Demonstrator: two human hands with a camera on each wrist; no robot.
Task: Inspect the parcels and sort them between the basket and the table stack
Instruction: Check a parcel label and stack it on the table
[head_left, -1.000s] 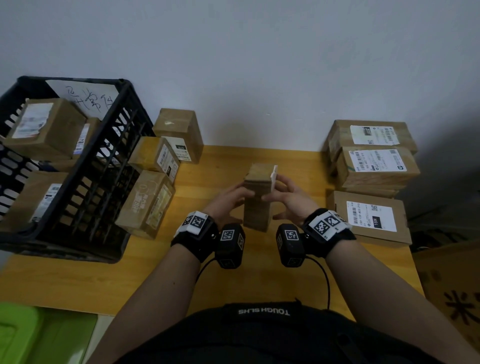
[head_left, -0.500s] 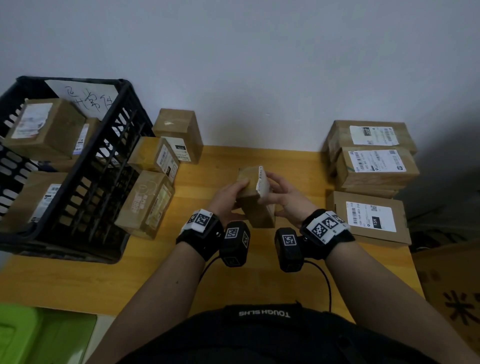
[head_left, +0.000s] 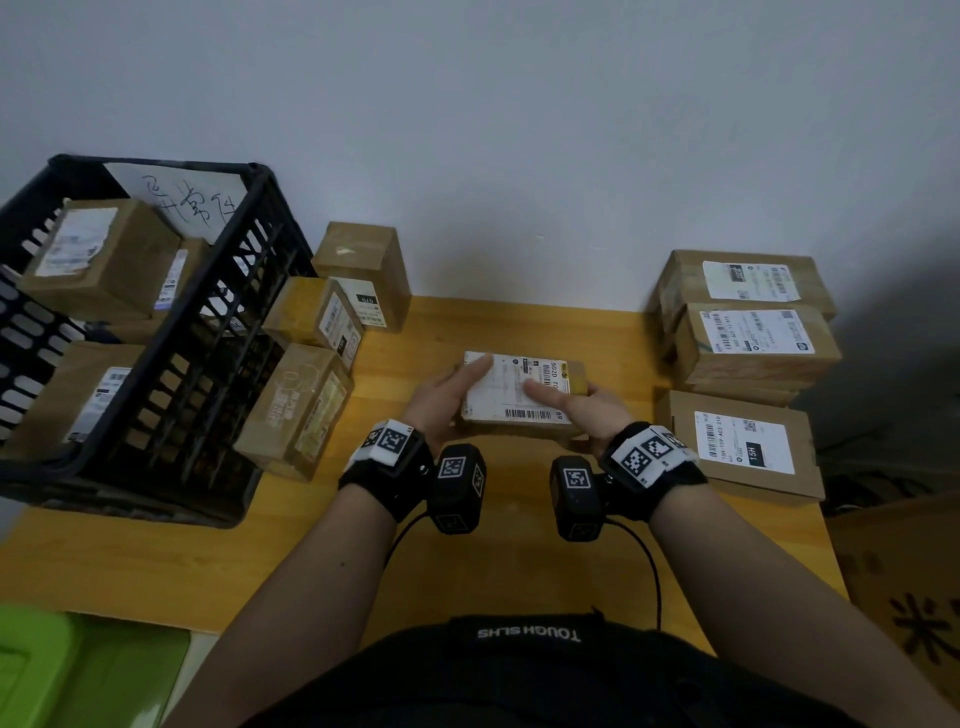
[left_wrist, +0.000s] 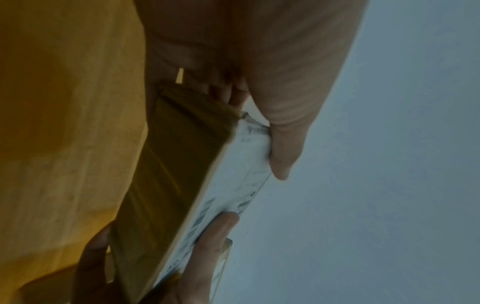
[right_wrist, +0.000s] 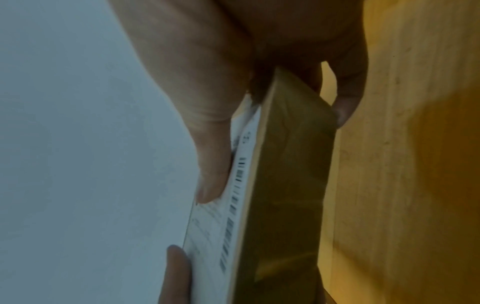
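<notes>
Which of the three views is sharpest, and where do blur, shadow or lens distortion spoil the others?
Head view: sharpest, label print legible, edges bowed by the wide lens. Left wrist view: parcel dim and smeared. Right wrist view: barcode soft, cardboard side in shadow.

Both forearms reach forward, wrists banded. Left hand (head_left: 445, 396) grips the parcel's (head_left: 519, 395) left end, thumb flat on top, fingers under. Right hand (head_left: 582, 410) grips its right end, thumb on top, fingers curled beneath. 2 hands level.
</notes>
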